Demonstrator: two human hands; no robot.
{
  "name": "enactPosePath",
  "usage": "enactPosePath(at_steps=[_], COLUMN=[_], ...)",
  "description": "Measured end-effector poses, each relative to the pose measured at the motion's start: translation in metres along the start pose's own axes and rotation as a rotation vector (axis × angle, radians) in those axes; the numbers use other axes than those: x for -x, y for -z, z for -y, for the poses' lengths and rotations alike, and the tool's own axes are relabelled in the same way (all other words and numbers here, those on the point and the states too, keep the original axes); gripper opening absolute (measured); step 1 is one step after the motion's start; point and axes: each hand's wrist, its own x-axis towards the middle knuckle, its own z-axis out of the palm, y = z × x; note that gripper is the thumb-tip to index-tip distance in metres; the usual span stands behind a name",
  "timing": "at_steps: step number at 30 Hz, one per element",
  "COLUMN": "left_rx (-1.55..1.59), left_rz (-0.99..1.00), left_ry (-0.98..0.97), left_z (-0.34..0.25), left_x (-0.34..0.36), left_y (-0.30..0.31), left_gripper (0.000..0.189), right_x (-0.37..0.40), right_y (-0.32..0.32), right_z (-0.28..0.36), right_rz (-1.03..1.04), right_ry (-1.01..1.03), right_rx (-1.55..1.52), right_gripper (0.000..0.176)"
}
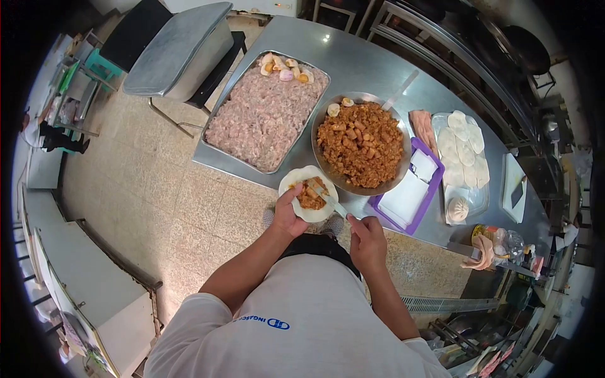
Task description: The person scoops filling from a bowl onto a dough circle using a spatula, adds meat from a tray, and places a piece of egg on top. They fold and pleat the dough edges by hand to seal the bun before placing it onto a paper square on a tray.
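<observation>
My left hand (290, 214) holds a round white dough wrapper (309, 173) from below, its thumb over the rim. Brown meat filling (309, 200) sits in the middle of the dough. A flat spatula (332, 203) is gripped in my right hand (367, 241), with its blade resting on the filling. Just beyond, a large metal bowl (318, 154) is heaped with chunky brown filling (359, 142), with egg pieces (334, 109) at its edge. To the left lies a metal tray (208, 137) of pale minced meat (261, 113), topped with several egg pieces (287, 69).
Right of the bowl stand a purple tray (437, 176) with white paper squares (403, 198), a tray of flat dough rounds (462, 148) and one pleated bun (458, 208). A cutting board with a dark blade (518, 192) and bottles (504, 242) are farther right. A lidded metal bin (179, 50) stands left.
</observation>
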Motion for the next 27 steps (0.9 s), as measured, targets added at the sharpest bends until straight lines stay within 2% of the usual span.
enactPosePath(at_steps=[3,6,13,15,19,21,22,25,27], left_rx=[-0.059,-0.116,-0.065,-0.119,-0.078,-0.085,-0.084,-0.078,0.092], left_rz=[-0.027,-0.022,-0.002,-0.043,0.015,0.059,0.059,0.156,0.312], left_ry=[-0.050,-0.068,-0.068,-0.113,-0.098,-0.090,-0.086,-0.009,0.036], left_z=[0.002,0.001,-0.003,-0.004,-0.015,-0.021,-0.024,-0.026,-0.027], left_x=[0.003,0.006,0.012,0.011,0.013,0.008,0.007,0.006,0.018], left_y=[-0.003,-0.009,-0.012,-0.006,0.013,0.027,0.033,0.032,0.014], left_gripper=[0.046,0.046,0.048,0.050,0.056,0.061,0.061,0.063,0.063], right_x=[-0.001,-0.003,0.002,-0.005,-0.029,-0.045,-0.057,-0.076,-0.078], right_y=[0.006,0.015,0.009,0.015,0.051,0.059,0.060,0.036,0.023], right_z=[0.002,0.006,0.013,0.016,0.014,0.005,0.002,-0.031,-0.040], right_rz=[-0.012,-0.013,0.021,0.103,0.218,0.045,0.092,0.109,0.271], right_ry=[0.061,0.038,0.080,0.066,0.042,0.027,-0.055,-0.022,-0.033], right_rx=[0.094,0.069,0.071,0.010,-0.061,0.156,0.279,0.389,0.474], right_gripper=[0.033,0.038,0.034,0.035,0.035,0.038,0.037,0.036,0.036])
